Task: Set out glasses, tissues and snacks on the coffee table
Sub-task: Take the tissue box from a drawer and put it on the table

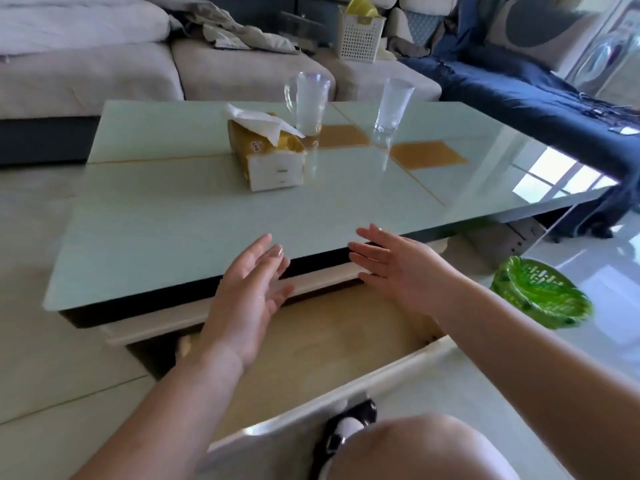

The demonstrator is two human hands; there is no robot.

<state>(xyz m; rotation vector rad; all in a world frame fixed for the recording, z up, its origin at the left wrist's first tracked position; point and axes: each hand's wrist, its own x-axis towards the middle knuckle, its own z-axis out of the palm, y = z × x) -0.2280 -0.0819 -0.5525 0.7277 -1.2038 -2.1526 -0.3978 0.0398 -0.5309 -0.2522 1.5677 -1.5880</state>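
Glasses: mug (307, 102) and tumbler (393, 105) standing near coffee table (173, 220) far edge, tissue pack (268, 150) beside. Left hand (247, 289) and right hand (401, 268) hovering spread, empty, over pulled-out drawer (329, 337) at near edge, likely seeking snacks; none showing.

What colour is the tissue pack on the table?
The tissue pack is yellow-gold with a white end, and a white tissue sticks out on top. The head view shows it.

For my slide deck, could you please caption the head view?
Both hands, left and right, open above a pulled-out drawer; glasses and tissues already on coffee table.
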